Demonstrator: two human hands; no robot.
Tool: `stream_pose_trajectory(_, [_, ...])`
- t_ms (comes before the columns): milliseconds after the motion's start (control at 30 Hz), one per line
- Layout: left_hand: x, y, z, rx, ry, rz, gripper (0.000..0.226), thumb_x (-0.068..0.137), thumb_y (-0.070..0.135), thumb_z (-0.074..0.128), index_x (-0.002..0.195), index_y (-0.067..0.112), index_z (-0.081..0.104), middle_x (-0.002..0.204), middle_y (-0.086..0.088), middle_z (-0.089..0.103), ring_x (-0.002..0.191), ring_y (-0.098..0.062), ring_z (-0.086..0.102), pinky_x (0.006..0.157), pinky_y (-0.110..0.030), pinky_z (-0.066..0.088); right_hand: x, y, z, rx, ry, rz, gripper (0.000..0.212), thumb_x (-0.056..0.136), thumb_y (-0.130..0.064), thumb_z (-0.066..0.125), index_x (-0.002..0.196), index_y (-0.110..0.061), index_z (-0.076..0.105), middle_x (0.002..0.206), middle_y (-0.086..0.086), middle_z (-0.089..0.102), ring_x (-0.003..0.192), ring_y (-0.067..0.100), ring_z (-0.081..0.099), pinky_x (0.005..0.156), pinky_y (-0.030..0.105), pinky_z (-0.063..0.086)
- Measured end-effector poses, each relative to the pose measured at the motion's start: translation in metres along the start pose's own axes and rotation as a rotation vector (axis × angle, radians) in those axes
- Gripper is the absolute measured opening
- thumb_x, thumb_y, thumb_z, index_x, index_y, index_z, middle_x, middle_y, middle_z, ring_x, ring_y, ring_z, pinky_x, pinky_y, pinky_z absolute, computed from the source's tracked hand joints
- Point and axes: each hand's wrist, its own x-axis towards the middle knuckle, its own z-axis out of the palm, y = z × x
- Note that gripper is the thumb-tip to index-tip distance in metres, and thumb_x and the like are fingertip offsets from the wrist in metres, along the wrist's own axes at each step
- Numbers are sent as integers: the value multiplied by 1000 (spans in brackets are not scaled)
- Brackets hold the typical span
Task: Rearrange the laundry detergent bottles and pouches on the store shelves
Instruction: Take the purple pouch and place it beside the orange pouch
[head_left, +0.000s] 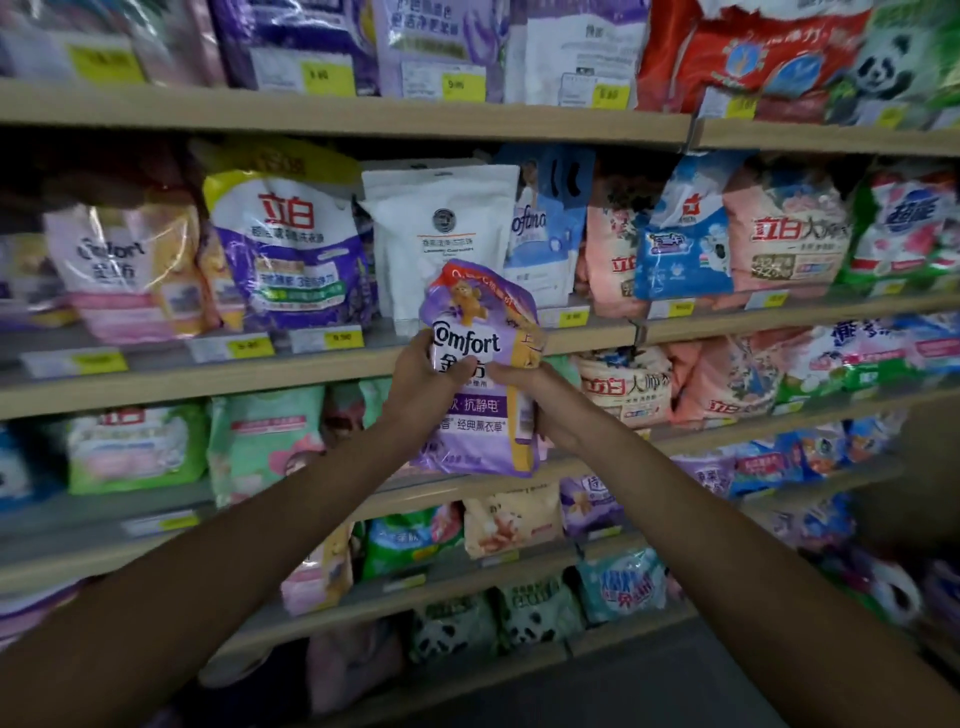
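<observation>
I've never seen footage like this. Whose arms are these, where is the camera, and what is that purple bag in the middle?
There is no machine here. These are a person's two bare arms, filmed by one wide-angle camera worn on the head, looking forward and down. The wide lens is why the shelves seem to bend near the edges. The left hand and the right hand both grip a purple Comfort pouch, held roughly upright in front of the store shelves. Behind it stand other laundry pouches, such as a plain white pouch and a purple-and-white pouch. Yellow price tags run along the shelf edges.
</observation>
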Motion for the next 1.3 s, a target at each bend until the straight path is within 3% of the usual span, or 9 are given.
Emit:
stream_pose_trajectory(133, [-4,4,-60,-23,97,4,27,82,2,67,101,16,53,89,8,65,74,-5,64,55,-14,52,5,-2,59,-18,11,-107,37,79,-19,74,113,-10,62,112,8,69,106,28,63,97,43,48])
stream_pose_trajectory(300, [-5,0,-149,-44,238,17,34,81,0,67,106,16,50,94,4,66,81,-10,66,60,-18,51,21,-6,148,-83,-42,-225,26,76,-17,76,93,-23,58,87,-10,66,85,11,62,69,21,45])
stream_pose_trajectory(433, [1,-2,-226,-13,340,64,33,81,1,66,106,16,50,101,-3,67,93,-20,66,79,-34,53,41,-15,227,-135,-99,-281,38,76,-19,77,107,-19,55,101,0,67,94,16,61,80,28,47])
stream_pose_trajectory(500, [9,-2,-270,4,366,63,29,81,3,67,102,17,51,98,0,68,92,-21,67,79,-35,53,52,-20,269,-134,-117,-302,32,76,-19,77,101,-19,57,103,9,67,91,17,62,79,31,50])
stream_pose_trajectory(567, [18,-5,-314,-8,386,53,25,82,6,67,95,23,54,95,3,69,90,-19,68,76,-34,54,64,-25,312,-154,-155,-345,24,77,-20,76,89,-24,56,96,8,67,76,8,60,73,21,48])
stream_pose_trajectory(700, [33,-14,-390,2,444,79,28,81,10,69,102,21,55,100,1,69,90,-16,68,76,-33,54,89,-29,389,-178,-170,-368,35,77,-21,76,106,-9,59,108,11,69,94,21,64,86,31,51])
stream_pose_trajectory(833, [56,-19,-447,0,475,107,32,81,9,71,110,11,56,98,2,70,86,-12,69,76,-31,54,112,-35,443,-141,-227,-368,19,81,-19,73,95,-16,60,88,0,68,77,10,63,61,6,46])
stream_pose_trajectory(1000, [87,-19,-493,20,452,138,23,81,7,70,93,21,57,89,4,70,74,-4,69,65,-21,53,144,-45,483,-123,-247,-327,19,82,-14,71,93,-21,57,85,-8,64,76,3,60,67,20,45])
stream_pose_trajectory(1300, [144,-21,-538,53,365,268,30,81,3,69,94,27,57,88,10,70,74,3,68,62,-11,51,196,-58,521,-93,-139,-392,36,77,-16,75,108,-14,56,93,-3,67,80,8,61,67,20,44])
